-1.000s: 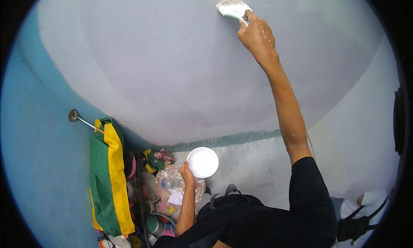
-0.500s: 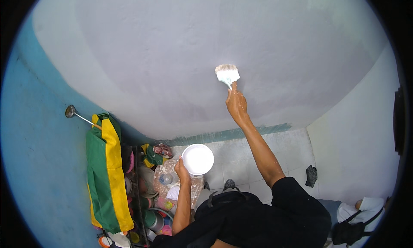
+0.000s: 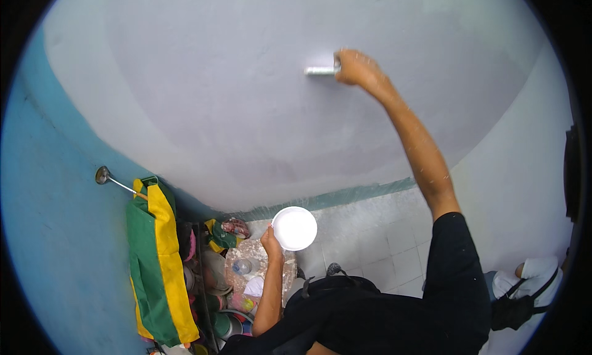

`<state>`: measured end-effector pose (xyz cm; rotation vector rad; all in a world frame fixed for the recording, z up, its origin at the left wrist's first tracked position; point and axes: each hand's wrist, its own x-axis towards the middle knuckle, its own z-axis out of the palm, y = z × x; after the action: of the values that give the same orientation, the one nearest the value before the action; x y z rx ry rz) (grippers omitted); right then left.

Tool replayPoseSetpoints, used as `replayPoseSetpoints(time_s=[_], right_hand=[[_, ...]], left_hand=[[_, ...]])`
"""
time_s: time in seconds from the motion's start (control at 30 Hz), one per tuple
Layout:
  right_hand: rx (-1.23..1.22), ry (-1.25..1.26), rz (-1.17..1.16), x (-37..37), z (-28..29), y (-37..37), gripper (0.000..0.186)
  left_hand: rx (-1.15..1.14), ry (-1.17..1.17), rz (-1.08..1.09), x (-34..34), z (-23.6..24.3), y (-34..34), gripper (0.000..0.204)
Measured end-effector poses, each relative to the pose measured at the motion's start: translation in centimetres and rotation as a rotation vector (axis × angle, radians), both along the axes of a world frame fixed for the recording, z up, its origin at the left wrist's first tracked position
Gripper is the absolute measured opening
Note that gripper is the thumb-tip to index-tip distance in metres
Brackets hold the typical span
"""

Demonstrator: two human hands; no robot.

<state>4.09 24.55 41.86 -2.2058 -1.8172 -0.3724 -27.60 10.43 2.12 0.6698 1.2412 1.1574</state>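
Far left: ladle (image 3: 103, 174) projecting from green-and-yellow cloth holder (image 3: 165, 256), beside blue wall (image 3: 61, 188). Left hand (image 3: 271, 244) clamped on left rim of round white container (image 3: 295, 228), held above floor (image 3: 357, 250). Brush (image 3: 319, 71) seen edge-on at pale wall (image 3: 216, 108); bristle contact cannot be told. Right hand (image 3: 356, 68), raised, closed on brush.

- I can read no words, numbers or signs anywhere in my view.
- The reddish patterned bundle (image 3: 236, 227) low in the corner is too small for me to tell whether its marks are print.
- On the crowded containers (image 3: 227, 325) to my left, I cannot make out any label.
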Motion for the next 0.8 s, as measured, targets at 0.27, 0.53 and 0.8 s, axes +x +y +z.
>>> replayPoseSetpoints(time_s=[0.27, 0.53, 0.8], right_hand=[[0.238, 0.017, -0.099, -3.1, 15.4, -3.3, 0.03], [0.666, 0.131, 0.03, -3.9, 9.6, -4.3, 0.025], [0.493, 0.284, -0.061, -2.9, -5.9, -1.7, 0.035]], left_hand=[[0.033, 0.031, -0.048, 0.0, -0.5, -0.8, 0.04], [0.007, 0.05, -0.048, -0.6, -1.5, -1.2, 0.04], [-0.062, 0.066, -0.037, -1.2, -1.4, -1.6, 0.039]])
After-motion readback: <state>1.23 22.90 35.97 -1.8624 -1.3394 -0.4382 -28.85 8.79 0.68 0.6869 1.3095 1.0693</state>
